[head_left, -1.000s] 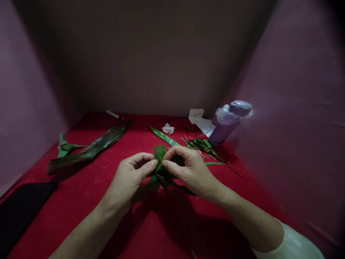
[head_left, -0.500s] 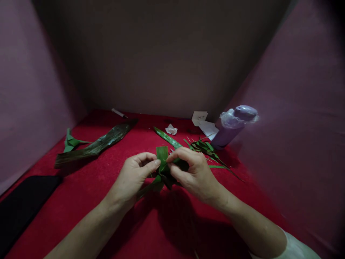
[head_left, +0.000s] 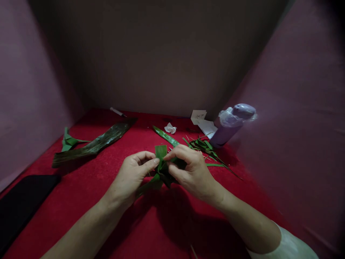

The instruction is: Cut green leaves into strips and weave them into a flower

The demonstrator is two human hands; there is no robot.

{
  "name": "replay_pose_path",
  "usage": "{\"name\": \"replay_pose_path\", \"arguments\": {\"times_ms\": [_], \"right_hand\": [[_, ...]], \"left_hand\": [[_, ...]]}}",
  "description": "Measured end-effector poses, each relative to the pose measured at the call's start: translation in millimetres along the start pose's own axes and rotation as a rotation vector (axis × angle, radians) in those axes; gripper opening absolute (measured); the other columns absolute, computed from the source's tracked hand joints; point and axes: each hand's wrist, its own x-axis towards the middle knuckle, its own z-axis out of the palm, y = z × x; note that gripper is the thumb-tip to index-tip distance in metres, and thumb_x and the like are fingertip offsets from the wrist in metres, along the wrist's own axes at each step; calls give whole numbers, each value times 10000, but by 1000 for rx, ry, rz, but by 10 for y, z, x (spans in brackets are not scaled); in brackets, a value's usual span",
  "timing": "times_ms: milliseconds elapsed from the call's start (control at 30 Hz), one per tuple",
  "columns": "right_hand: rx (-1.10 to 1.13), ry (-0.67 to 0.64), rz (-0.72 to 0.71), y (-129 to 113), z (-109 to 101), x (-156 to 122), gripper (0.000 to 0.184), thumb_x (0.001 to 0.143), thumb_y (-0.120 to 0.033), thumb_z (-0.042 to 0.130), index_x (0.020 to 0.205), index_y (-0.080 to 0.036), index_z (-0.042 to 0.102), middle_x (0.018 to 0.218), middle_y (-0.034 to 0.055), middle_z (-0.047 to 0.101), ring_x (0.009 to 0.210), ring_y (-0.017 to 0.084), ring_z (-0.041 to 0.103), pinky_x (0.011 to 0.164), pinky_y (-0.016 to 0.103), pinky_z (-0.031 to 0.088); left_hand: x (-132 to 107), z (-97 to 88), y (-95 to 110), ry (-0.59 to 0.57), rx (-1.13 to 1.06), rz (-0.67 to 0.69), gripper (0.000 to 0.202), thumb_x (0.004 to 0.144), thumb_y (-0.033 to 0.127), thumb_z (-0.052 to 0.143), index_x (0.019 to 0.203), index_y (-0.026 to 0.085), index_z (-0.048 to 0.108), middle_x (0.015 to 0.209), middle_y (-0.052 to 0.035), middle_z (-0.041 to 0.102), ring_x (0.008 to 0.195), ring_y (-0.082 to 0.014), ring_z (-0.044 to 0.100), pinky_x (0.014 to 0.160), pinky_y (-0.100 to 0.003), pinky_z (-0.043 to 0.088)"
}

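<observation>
As the red desk (head_left: 121, 230) carries everything around the green leaf bundle (head_left: 160, 167), black pad (head_left: 27, 198) lies well left of it and long dark leaf (head_left: 99, 143) lies left and beyond it. Left hand (head_left: 132, 174) pinches the bundle's upright strip (head_left: 161, 151) at its left edge; right hand (head_left: 191, 169), fingers curled, touches the strip's right side, can't tell if gripping. Purple container (head_left: 225, 135) with clear wrap (head_left: 229, 118) stands right of and beyond the bundle, leaf scraps (head_left: 206, 145) nearer on that same side, crumpled white piece (head_left: 170, 128) straight beyond it.
</observation>
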Motion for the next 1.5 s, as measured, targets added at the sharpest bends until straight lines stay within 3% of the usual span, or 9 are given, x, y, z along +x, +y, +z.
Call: {"name": "replay_pose_path", "arguments": {"times_ms": [733, 1233, 1333, 1433, 1500], "right_hand": [[-151, -85, 35, -8, -16, 1, 114, 709, -69, 508, 716, -179, 539, 720, -6, 491, 652, 120, 444, 623, 239, 341], [-61, -121, -19, 1, -71, 29, 130, 705, -47, 527, 736, -164, 576, 704, -12, 525, 669, 109, 469, 632, 231, 357], [32, -123, 76, 12, -73, 40, 168, 723, -78, 542, 852, -183, 563, 722, -20, 547, 635, 103, 484, 610, 233, 374], [201, -80, 265, 49, -46, 54, 375, 716, -172, 628, 1064, -214, 493, 781, -16, 576, 634, 113, 517, 576, 237, 396], [357, -81, 400, 76, -24, 70, 448, 672, -246, 699, 1063, -204, 485, 789, -7, 588, 643, 124, 542, 561, 241, 413]], "left_hand": [[14, 8, -44, 11, 42, 7, 118, 688, 250, 695, 688, 176, 603, 611, 47, 587, 509, -81, 560, 511, -193, 456], [43, -22, -56, -88, 78, 35, 118, 704, 258, 673, 687, 159, 611, 633, 21, 575, 568, -101, 550, 533, -210, 473], [51, -38, -50, -76, 55, 24, 129, 704, 270, 672, 690, 166, 597, 619, 27, 578, 538, -103, 550, 509, -218, 475], [52, -45, -29, -19, 29, 14, 147, 686, 281, 686, 692, 171, 589, 592, 35, 578, 481, -96, 541, 459, -207, 457], [50, -43, -13, 12, 27, 20, 158, 671, 279, 700, 678, 171, 584, 579, 42, 570, 450, -85, 532, 438, -194, 440]]}}
